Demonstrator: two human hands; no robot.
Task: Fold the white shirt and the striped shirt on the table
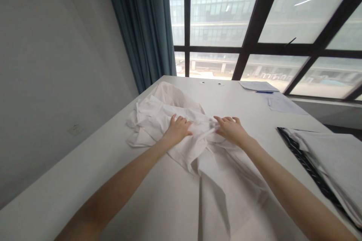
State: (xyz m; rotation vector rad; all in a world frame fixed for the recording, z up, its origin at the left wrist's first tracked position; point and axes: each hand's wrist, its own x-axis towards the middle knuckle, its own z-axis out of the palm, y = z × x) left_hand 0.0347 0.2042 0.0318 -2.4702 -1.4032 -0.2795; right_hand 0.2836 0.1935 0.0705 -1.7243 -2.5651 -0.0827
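The crumpled white cotton shirt (158, 116) lies in a loose heap in the middle of the white tabletop (158, 203). Its bunched part is toward the far left and one flatter panel runs back toward me. My left hand (177, 130) rests palm down on the creased folds near the heap's centre. My right hand (230, 128) lies just beside it, fingers stretched onto a ridge of cloth. Both hands are released and pressing flat, and neither is clenched around the fabric as far as I can see.

I judge that I am at the spreading-out step, with the cloth rumpled and layered over itself and no neat edge showing. The next move, I think, calls for finding a seam or the collar under my palms. Then I would draw the hands apart so the layers slide flat without dragging the whole heap.

Well apart on my right sits a folded pale garment with a dark striped band (325, 154). Near the window lie some white paper sheets (257, 85) with a blue pen (264, 92), and a teal curtain (141, 26) hangs at the far left.
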